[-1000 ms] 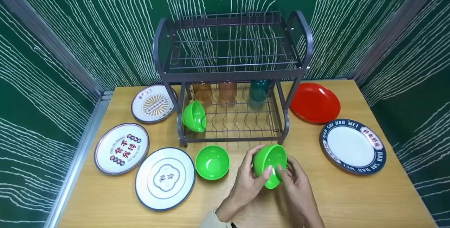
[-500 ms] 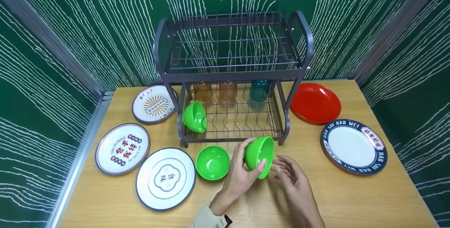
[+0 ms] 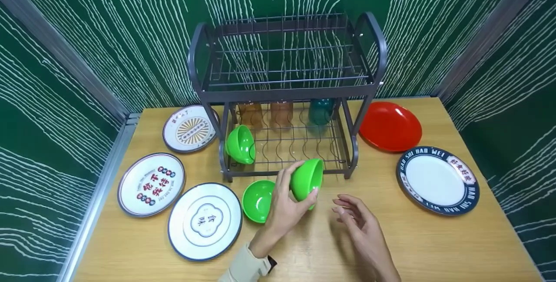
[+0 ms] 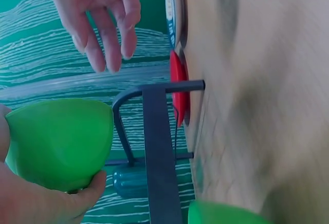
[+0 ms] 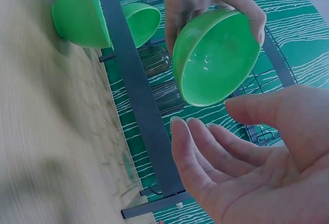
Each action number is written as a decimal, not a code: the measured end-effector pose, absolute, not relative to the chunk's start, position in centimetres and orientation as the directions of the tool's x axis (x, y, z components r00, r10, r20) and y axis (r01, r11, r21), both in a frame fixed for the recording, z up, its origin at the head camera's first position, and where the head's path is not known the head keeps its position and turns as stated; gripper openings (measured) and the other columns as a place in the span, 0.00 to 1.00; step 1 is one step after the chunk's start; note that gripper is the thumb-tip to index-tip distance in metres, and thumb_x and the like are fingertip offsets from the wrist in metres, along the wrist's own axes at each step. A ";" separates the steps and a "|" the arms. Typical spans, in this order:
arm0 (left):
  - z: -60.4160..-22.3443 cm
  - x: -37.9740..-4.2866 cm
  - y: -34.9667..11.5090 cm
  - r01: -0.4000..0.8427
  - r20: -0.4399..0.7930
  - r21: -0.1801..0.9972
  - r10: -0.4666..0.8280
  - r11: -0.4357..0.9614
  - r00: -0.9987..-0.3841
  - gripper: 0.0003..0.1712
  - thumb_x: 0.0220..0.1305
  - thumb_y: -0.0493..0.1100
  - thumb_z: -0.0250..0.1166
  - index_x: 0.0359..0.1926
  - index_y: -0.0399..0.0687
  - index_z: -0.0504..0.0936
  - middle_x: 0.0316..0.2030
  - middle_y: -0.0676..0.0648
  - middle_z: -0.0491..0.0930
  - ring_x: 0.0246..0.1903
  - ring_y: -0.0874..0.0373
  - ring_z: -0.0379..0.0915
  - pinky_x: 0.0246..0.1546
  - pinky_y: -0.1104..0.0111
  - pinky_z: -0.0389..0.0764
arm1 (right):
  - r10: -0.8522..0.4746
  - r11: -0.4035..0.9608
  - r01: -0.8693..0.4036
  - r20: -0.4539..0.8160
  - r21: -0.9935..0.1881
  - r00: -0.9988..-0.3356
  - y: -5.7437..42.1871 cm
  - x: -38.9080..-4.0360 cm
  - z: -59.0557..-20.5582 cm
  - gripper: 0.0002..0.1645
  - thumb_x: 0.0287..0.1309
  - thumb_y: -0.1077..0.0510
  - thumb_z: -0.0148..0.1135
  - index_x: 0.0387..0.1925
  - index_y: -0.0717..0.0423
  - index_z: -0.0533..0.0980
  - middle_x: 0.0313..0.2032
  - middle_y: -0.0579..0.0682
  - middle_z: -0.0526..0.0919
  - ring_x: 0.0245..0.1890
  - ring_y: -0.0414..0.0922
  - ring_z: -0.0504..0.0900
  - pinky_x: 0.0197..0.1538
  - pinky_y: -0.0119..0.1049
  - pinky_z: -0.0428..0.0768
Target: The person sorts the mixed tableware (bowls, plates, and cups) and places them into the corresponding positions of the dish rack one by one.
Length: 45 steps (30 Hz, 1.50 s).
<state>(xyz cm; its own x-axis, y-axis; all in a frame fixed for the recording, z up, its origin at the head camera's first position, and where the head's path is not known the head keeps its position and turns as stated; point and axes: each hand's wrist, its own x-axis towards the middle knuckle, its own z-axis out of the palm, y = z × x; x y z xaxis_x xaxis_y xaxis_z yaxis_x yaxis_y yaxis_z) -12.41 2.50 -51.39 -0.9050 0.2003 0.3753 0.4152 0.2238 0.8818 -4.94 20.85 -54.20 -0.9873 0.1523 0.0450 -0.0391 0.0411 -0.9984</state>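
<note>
My left hand (image 3: 284, 208) grips a green bowl (image 3: 307, 178) by its side, thumb near the rim and fingers behind. The bowl is tilted, its hollow facing right, above the table before the rack. To its right my right hand (image 3: 362, 227) hangs apart from the bowl, fingers loosely bent and holding nothing; the right wrist view shows a gap between its fingertips and the bowl. A second green bowl (image 3: 256, 201) sits upright on the table, partly hidden by my left hand. Another green bowl (image 3: 240, 144) leans on its side in the rack's lower tier, at the left.
A dark two-tier dish rack (image 3: 286, 95) stands at the back, with two orange glasses (image 3: 281, 114) and a teal glass (image 3: 320, 112) below. Several patterned plates (image 3: 204, 221) lie left. A red plate (image 3: 390, 127) and a blue-rimmed plate (image 3: 436, 180) lie right.
The held bowl has moved left and up with my left hand, turning its hollow further right. My right hand has let go of it and stays behind at the right.
</note>
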 end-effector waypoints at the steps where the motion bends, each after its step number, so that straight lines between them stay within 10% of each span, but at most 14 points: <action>1: -51.3 -12.6 2.4 0.412 0.373 0.881 0.195 0.232 -0.907 0.37 0.55 0.54 0.68 0.65 0.63 0.64 0.54 0.52 0.67 0.46 0.57 0.70 0.40 0.64 0.80 | 0.153 0.043 -0.038 0.044 -0.998 -0.987 20.8 -5.0 -54.2 0.20 0.63 0.61 0.58 0.56 0.62 0.71 0.50 0.58 0.79 0.48 0.56 0.79 0.47 0.41 0.80; 45: -48.8 -20.5 -1.2 0.301 0.383 0.814 -0.070 0.496 -0.921 0.36 0.52 0.48 0.71 0.63 0.56 0.70 0.61 0.41 0.62 0.54 0.47 0.67 0.42 0.58 0.79 | 0.029 0.095 0.051 -0.048 -0.994 -0.998 17.2 -6.2 -57.2 0.23 0.62 0.57 0.61 0.56 0.61 0.70 0.51 0.61 0.77 0.49 0.51 0.79 0.51 0.34 0.78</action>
<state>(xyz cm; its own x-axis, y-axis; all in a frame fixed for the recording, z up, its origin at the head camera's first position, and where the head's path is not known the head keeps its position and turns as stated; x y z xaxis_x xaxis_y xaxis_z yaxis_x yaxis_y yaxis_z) -20.48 -1.18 -48.79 -0.9209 -0.0698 0.3834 0.3013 0.4964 0.8141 -6.22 17.19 -57.18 -0.9984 0.0289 -0.0484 0.0509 0.0949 -0.9942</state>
